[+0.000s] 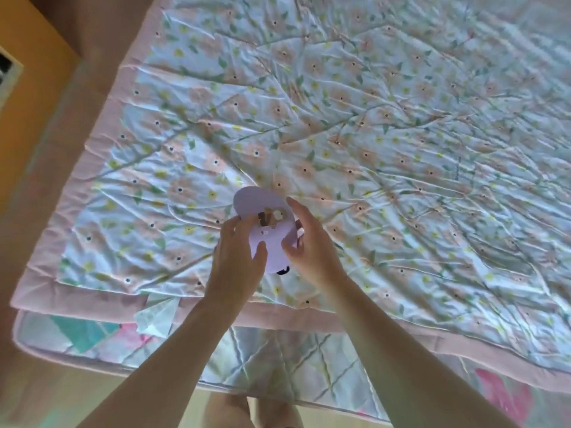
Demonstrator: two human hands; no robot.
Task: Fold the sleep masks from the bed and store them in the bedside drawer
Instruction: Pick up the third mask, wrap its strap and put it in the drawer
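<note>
Lilac sleep mask [268, 230] pinched between left hand [239, 261] and right hand [312, 245].

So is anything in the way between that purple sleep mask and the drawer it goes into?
Cannot tell: no drawer shows in this view. Both the left hand and right hand already hold the purple sleep mask above the floral quilt, with nothing between hands and mask.

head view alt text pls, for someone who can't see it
Two bare hands, left hand and right hand, hold a lilac sleep mask above a bed, bending it in a fold. Beneath lies a wrinkled floral quilt with a pink border.
</note>
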